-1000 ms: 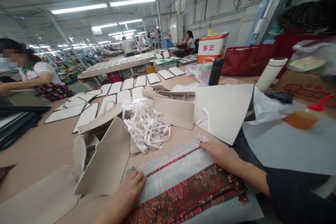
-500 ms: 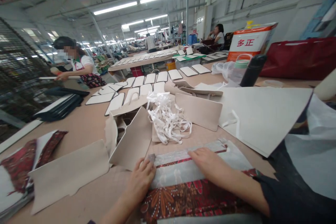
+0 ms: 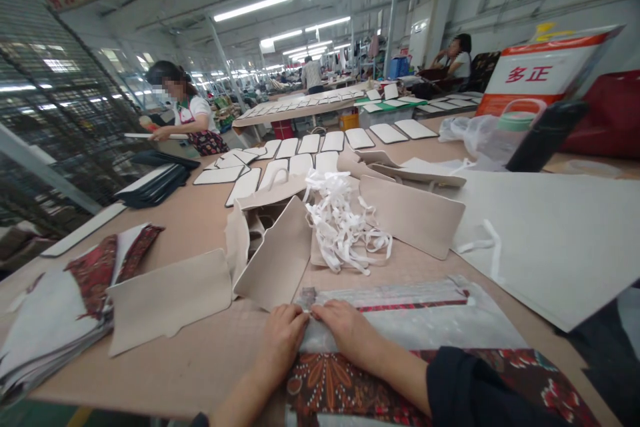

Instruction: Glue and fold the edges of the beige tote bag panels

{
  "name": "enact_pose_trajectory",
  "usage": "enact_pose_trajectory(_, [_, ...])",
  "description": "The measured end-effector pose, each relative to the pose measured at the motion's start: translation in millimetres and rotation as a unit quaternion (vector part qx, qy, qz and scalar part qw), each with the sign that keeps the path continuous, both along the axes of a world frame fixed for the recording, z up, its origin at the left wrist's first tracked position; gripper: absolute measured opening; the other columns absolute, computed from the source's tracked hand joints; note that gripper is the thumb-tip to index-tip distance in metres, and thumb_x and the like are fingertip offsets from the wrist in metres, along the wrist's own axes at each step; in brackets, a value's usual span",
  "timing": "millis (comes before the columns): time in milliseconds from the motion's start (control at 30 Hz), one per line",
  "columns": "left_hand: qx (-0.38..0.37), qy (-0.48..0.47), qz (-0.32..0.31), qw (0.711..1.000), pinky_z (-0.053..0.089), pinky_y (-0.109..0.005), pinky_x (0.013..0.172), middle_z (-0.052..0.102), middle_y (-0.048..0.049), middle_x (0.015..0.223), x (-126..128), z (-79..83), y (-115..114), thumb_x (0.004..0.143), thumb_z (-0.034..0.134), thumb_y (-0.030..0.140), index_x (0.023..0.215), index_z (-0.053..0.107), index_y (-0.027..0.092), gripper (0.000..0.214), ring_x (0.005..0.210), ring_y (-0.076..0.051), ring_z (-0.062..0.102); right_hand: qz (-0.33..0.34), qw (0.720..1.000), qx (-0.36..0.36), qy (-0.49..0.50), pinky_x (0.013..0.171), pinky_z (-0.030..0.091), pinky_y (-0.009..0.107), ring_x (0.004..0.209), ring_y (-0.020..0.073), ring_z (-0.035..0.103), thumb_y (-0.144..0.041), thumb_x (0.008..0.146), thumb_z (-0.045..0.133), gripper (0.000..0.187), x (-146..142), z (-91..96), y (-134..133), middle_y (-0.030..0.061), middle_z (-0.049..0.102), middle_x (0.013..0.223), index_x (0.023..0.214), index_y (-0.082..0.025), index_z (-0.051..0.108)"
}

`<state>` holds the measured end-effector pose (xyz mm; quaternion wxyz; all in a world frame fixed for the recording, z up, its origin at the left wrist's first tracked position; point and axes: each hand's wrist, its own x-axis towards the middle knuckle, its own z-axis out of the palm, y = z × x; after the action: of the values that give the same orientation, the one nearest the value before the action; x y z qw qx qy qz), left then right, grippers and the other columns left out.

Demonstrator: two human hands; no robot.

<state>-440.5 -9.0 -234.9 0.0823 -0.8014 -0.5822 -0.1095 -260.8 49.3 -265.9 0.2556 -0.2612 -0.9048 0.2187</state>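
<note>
A brown and red patterned fabric piece (image 3: pixel 325 377) with a greyish-white backing lies on the table in front of me. My left hand (image 3: pixel 284 330) is closed on its left edge, fingers curled. Right beside it, my right hand (image 3: pixel 347 330) pinches the same edge, the fingertips of both hands almost touching. What lies under the fingertips is partly hidden. Along the fabric's upper part runs a narrow red patterned strip (image 3: pixel 420 305). Just beyond my hands are a heap of white ribbon strips (image 3: pixel 345 227) and a folded beige panel (image 3: pixel 277 253).
A flat beige piece (image 3: pixel 170 297) and a stack of fabric pieces (image 3: pixel 50 320) lie at left. At right are a large pale sheet (image 3: pixel 545 233), a black bottle (image 3: pixel 543 137) and an orange-white can (image 3: pixel 540 73). A co-worker (image 3: pixel 185 110) stands at the far left.
My right hand has moved left along the fabric to meet my left hand at its left edge. The view has turned left, so the surroundings sit further right.
</note>
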Motion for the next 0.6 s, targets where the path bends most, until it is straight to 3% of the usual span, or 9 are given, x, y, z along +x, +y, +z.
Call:
enact_pose_trajectory(167, [-0.002, 0.032, -0.015, 0.999, 0.044, -0.032, 0.073, 0.059, -0.0049, 0.089, 1.0, 3.7, 1.6, 0.087, 0.042, 0.019, 0.108, 0.056, 0.021, 0.026, 0.080, -0.018, 0.054, -0.003, 0.999, -0.019, 0.028, 0.086, 0.043, 0.033, 0.094, 0.0194, 0.054, -0.011, 0.083, 0.041, 0.036, -2.6, 0.0, 2.0, 0.0087, 0.062, 0.101, 0.118, -0.017, 0.050])
enact_pose_trajectory(433, [-0.037, 0.084, -0.043, 0.995, 0.042, -0.033, 0.075, 0.058, -0.0055, 0.092, 0.1, 5.2, 0.5, 0.088, 0.043, 0.020, 0.108, 0.055, 0.019, 0.024, 0.083, -0.019, 0.052, 0.013, 1.000, 0.016, -0.007, 0.087, 0.043, 0.036, 0.096, 0.0224, 0.053, -0.008, 0.079, 0.043, 0.038, 1.6, 8.7, -2.1, 0.0124, 0.061, 0.102, 0.116, -0.011, 0.052])
enact_pose_trajectory(600, [-0.076, 0.123, -0.076, 0.987, 0.040, -0.035, 0.080, 0.059, -0.0057, 0.093, 4.9, 14.2, 2.6, 0.089, 0.039, 0.018, 0.106, 0.055, 0.015, 0.023, 0.086, -0.020, 0.052, -0.003, 1.000, 0.015, 0.016, 0.084, 0.045, 0.036, 0.092, 0.0216, 0.054, -0.008, 0.080, 0.042, 0.036, -1.4, 1.2, -2.0, 0.0109, 0.062, 0.097, 0.114, -0.013, 0.052])
